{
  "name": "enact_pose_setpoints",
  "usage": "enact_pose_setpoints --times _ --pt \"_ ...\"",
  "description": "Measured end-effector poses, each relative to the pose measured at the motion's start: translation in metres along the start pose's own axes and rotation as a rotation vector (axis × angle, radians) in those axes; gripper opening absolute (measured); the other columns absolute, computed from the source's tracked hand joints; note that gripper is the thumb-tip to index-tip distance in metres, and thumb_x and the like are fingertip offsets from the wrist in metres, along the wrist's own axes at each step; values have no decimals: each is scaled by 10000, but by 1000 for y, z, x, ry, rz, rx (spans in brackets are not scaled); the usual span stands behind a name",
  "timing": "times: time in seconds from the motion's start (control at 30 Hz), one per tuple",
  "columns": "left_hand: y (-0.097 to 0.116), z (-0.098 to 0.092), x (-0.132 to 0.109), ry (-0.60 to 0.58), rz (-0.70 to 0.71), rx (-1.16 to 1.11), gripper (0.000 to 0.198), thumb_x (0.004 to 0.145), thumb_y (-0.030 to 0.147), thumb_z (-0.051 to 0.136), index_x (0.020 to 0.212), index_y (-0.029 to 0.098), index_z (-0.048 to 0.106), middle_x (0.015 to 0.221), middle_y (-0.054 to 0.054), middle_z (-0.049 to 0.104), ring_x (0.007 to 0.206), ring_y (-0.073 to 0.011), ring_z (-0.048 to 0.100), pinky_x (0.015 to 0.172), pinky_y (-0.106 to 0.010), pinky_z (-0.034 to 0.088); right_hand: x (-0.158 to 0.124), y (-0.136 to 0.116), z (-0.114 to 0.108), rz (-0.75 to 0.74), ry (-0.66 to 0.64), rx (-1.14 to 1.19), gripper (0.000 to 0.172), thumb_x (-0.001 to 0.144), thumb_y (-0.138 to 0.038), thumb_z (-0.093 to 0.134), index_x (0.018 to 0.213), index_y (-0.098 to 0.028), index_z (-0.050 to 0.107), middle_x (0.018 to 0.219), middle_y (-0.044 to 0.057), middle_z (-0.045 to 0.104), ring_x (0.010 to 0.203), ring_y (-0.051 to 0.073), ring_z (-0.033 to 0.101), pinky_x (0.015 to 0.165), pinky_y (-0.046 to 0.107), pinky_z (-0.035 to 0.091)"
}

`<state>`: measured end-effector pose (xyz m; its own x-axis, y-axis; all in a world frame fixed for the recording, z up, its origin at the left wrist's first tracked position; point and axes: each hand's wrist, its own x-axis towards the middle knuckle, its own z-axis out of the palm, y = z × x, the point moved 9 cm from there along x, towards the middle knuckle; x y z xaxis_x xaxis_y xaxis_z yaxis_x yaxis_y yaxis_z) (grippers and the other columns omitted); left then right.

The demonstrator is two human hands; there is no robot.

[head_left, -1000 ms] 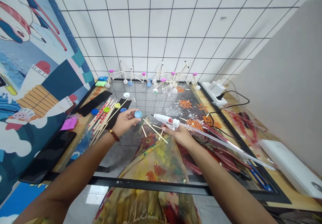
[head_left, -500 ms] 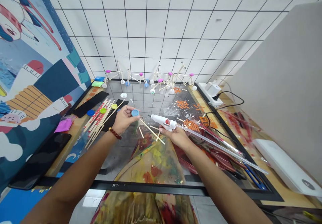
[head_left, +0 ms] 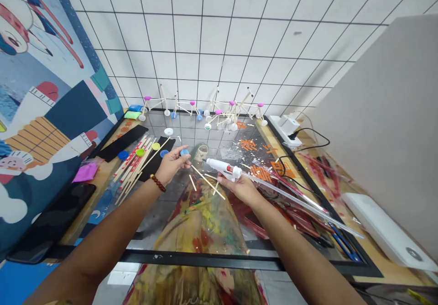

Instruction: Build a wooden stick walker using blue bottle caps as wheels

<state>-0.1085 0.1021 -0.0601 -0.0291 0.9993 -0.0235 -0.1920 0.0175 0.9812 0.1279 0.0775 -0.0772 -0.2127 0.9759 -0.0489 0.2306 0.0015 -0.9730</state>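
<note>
Glass tabletop [head_left: 157, 213] in a black frame lies under both hands. The left hand [head_left: 171, 164] pinches a blue bottle cap [head_left: 185, 152] between thumb and fingertips, holding it just above the glass. The right hand [head_left: 241, 185] is wrapped around the grip of a white hot glue gun [head_left: 222, 167], whose nozzle points left toward the cap, near it but not touching. A long clear glue stick [head_left: 301, 202] juts from the back of the gun, out to the right. A few loose wooden sticks [head_left: 205, 181] lie on the glass between the hands.

To the left, a bundle of sticks [head_left: 135, 165] rests beside scattered caps, one green [head_left: 140, 152] and one yellow [head_left: 156, 146]. Further left, a clear bag [head_left: 85, 172] holds something pink, and a dark phone [head_left: 51, 218] lies near the table edge. Stick models [head_left: 219, 111] with coloured caps stand along the tiled wall. At the back right, a white power strip [head_left: 286, 124] has a black plug [head_left: 293, 135] seated in it.
</note>
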Motion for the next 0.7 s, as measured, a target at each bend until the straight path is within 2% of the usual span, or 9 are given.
enact_pose_setpoints --times 0.17,0.37,0.57,0.7 --pt "-5 -5 2 15 -9 -26 659 560 219 903 1178 148 685 860 -13 702 708 -117 675 762 -302 585 1 -6 2 -48 -27 -43 307 693 -510 739 832 -237 721 836 32 742 805 236 680 801 374 538" --pt "-9 -10 4 54 -64 -167 479 689 229 832 1141 139 700 978 -63 697 847 -174 716 918 -398 578 3 1 2 -38 -29 -27 330 676 -511 746 828 -222 703 851 33 724 818 222 668 820 366 519" --pt "-11 -8 7 26 -46 -132 402 723 218 816 1096 136 690 901 -43 667 785 -163 713 862 -399 598 2 2 2 -5 -25 -16 348 647 -509 763 830 -218 710 862 35 729 840 225 669 842 373 513" --pt "-11 -9 7 21 -27 -103 443 686 200 837 1096 139 678 930 -43 675 768 -149 714 827 -358 598 2 3 0 15 5 -20 392 613 -529 789 838 -214 725 877 40 739 849 229 668 846 377 510"
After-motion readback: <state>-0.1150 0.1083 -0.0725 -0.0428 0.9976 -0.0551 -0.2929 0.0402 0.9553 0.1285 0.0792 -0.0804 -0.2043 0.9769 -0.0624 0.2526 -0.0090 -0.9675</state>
